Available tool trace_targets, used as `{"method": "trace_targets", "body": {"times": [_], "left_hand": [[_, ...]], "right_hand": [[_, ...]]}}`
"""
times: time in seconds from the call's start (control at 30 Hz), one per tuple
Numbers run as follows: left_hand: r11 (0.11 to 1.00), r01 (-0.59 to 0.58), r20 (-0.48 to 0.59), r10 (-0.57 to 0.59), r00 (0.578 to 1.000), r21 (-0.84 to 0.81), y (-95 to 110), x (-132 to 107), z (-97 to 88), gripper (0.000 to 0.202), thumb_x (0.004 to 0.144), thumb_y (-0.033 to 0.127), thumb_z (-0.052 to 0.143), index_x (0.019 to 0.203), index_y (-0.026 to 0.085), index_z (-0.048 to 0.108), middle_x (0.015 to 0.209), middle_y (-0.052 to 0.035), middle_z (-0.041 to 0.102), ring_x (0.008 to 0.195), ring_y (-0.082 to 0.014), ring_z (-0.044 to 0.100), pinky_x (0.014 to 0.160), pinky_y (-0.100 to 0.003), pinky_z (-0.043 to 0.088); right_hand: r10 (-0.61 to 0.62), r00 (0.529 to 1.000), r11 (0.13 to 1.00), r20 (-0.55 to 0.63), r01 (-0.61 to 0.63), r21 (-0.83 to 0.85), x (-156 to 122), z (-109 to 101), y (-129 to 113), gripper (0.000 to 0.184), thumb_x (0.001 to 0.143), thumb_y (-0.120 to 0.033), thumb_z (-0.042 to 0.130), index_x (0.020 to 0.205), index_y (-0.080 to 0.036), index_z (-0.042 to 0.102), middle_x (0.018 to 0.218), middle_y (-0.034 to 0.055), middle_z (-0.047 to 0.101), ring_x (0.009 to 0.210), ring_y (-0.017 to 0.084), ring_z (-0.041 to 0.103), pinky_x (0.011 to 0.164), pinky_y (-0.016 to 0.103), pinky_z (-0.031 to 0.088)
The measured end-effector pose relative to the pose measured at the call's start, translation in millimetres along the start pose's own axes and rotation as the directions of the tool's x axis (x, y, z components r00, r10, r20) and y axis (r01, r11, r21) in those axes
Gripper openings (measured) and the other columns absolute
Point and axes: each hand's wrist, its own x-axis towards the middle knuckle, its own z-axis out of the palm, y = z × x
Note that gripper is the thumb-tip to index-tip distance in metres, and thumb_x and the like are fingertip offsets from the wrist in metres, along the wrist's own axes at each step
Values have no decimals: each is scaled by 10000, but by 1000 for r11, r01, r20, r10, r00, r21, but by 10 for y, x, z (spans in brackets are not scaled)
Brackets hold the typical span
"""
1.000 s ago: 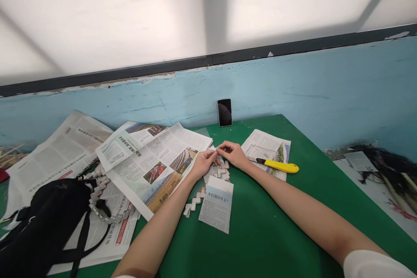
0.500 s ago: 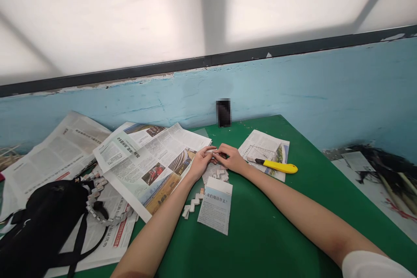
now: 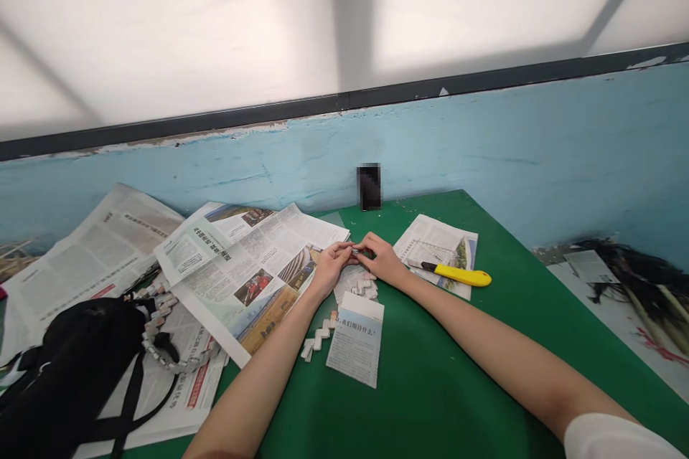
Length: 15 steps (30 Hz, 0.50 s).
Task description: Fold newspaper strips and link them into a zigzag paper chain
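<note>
Left fingers, right fingers — nearly closed, pinching one small pale piece

The paper chain looks matt, the green tabletop smooth.

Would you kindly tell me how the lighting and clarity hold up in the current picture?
Head view: the pale panels along the top glow nearly white, crossed by soft grey shadow bands; head view: the dark upright shape is broken into coarse blocks, hiding its detail; head view: the small piece at the fingertips of the left hand and right hand is too tiny to make out well.
</note>
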Motion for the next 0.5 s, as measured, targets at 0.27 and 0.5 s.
{"method": "trace_targets", "body": {"times": [0.27,0.5], "left_hand": [[990,-73,-71,83,994,123,-52,10,-49,386,742,418,857,1001,145,773,923,-79,769,752,-162,699,769,-301,581],[992,-80,-89,88,992,99,-15,-7,-27,360,727,399,870,952,148,745,836,-50,742,716,-140,679,730,-275,564]], "right_hand": [[58,998,998,-27,-57,26,6,-5,5,79,922,-253,688,879,-206,641,795,5,520,686,160,510,625,294,402],[87,995,996,-42,-87,20,15,-24,-25,153,911,-310,714,844,-209,620,766,-6,499,682,161,501,622,295,386]]}}
